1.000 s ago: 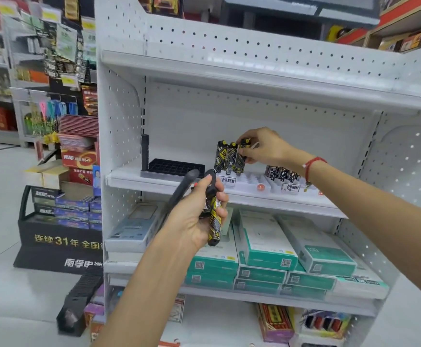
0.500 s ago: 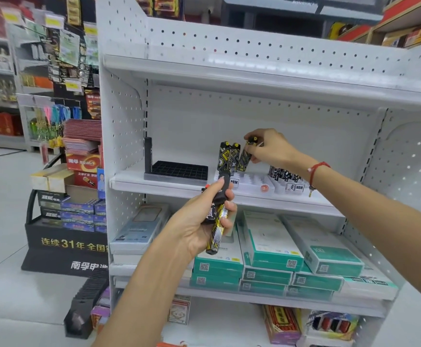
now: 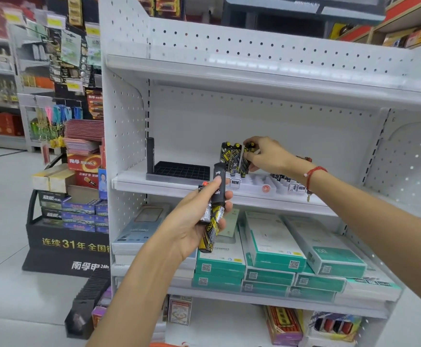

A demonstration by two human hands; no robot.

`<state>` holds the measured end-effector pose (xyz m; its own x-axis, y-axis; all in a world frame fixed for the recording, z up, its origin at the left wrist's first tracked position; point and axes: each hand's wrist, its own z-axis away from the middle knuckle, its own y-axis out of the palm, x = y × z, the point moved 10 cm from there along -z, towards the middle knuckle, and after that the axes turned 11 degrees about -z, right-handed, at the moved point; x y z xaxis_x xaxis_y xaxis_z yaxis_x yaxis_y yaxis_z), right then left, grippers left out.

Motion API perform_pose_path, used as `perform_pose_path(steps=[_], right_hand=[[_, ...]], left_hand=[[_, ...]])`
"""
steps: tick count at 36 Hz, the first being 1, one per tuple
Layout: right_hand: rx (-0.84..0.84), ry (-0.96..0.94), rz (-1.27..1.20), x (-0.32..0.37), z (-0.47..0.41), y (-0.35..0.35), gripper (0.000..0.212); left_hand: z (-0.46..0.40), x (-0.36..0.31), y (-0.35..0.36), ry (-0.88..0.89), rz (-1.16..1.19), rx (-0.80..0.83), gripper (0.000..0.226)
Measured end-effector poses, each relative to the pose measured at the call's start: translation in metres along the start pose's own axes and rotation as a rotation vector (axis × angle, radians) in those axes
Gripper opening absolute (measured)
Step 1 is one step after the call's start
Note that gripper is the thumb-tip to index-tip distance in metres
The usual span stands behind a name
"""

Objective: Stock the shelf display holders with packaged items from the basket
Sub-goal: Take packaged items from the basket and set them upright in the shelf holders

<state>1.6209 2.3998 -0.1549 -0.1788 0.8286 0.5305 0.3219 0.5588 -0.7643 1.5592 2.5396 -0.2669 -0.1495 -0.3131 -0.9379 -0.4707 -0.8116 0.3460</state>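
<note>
My left hand (image 3: 191,221) grips a bundle of slim black and yellow-patterned packaged items (image 3: 214,209) in front of the middle shelf. My right hand (image 3: 267,155) reaches onto that shelf and pinches one yellow-black item (image 3: 245,159), holding it tilted over the white slotted display holder (image 3: 257,185). Two like items (image 3: 230,154) stand upright in the holder just left of it. More dark items (image 3: 283,177) sit in the holder further right. A black grid holder (image 3: 181,170) with one black stick (image 3: 150,154) standing at its left end lies on the shelf's left part. No basket is in view.
Green and white boxes (image 3: 274,246) are stacked on the shelf below. The white shelf's upper board (image 3: 254,71) hangs above my hands. A black battery display stand (image 3: 64,231) is on the floor at left. Card packs (image 3: 179,309) and small boxes fill the bottom shelf.
My left hand has risen with its bundle, closer to the shelf. My right hand stays at the white holder with the item still pinched. The view has shifted slightly.
</note>
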Motion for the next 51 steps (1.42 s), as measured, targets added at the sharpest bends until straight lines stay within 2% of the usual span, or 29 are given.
perform_pose_path(steps=[8,11,12,14,16,17,18,21,23,27,30,34,36,38,41,46,51], right_hand=[[0.045,0.051,0.046,0.000,0.001,0.011,0.030],[0.028,0.082,0.125,-0.003,0.002,0.010,0.038],[-0.017,0.073,0.149,-0.002,0.003,0.004,0.047],[-0.224,-0.017,0.118,0.012,0.013,-0.017,0.054],[-0.434,-0.167,-0.062,0.039,0.037,-0.036,0.041],[-0.435,-0.197,-0.188,0.050,0.047,-0.035,0.034],[-0.343,-0.181,-0.313,0.059,0.051,-0.025,0.030],[0.152,-0.029,-0.483,0.082,0.061,0.039,0.029],[0.275,-0.046,-0.527,0.095,0.062,0.060,0.027],[0.284,-0.088,-0.592,0.101,0.049,0.069,0.026],[0.306,-0.126,-0.729,0.109,0.042,0.073,0.026],[0.045,-0.133,-0.926,0.104,0.016,0.048,0.027],[-0.030,-0.133,-0.899,0.100,0.003,0.045,0.033],[-0.022,-0.116,-0.820,0.098,-0.008,0.054,0.038],[0.032,-0.115,-0.737,0.102,-0.019,0.070,0.035],[0.069,-0.155,-0.749,0.111,-0.028,0.084,0.028],[0.023,-0.218,-0.666,0.114,-0.033,0.091,0.034]], left_hand=[[0.001,-0.006,-0.004,0.038,-0.045,0.005,0.035],[0.003,-0.010,-0.009,0.065,-0.098,-0.015,0.031],[0.003,-0.012,-0.011,0.074,-0.121,-0.018,0.029],[0.004,-0.017,-0.016,0.108,-0.186,-0.029,0.025],[0.006,-0.025,-0.023,0.163,-0.267,-0.049,0.022],[0.007,-0.028,-0.026,0.188,-0.298,-0.059,0.020],[0.008,-0.032,-0.029,0.205,-0.318,-0.067,0.018],[0.013,-0.040,-0.037,0.238,-0.391,-0.086,0.018],[0.016,-0.047,-0.044,0.258,-0.445,-0.104,0.018],[0.022,-0.060,-0.065,0.290,-0.499,-0.170,0.017],[0.027,-0.068,-0.086,0.283,-0.402,-0.254,0.020],[0.038,-0.078,-0.123,0.319,-0.287,-0.465,0.019],[0.043,-0.081,-0.138,0.345,-0.272,-0.549,0.018],[0.044,-0.081,-0.147,0.348,-0.263,-0.585,0.018],[0.043,-0.080,-0.152,0.341,-0.253,-0.602,0.018],[0.042,-0.078,-0.153,0.334,-0.243,-0.608,0.019],[0.040,-0.077,-0.155,0.327,-0.221,-0.605,0.018]])
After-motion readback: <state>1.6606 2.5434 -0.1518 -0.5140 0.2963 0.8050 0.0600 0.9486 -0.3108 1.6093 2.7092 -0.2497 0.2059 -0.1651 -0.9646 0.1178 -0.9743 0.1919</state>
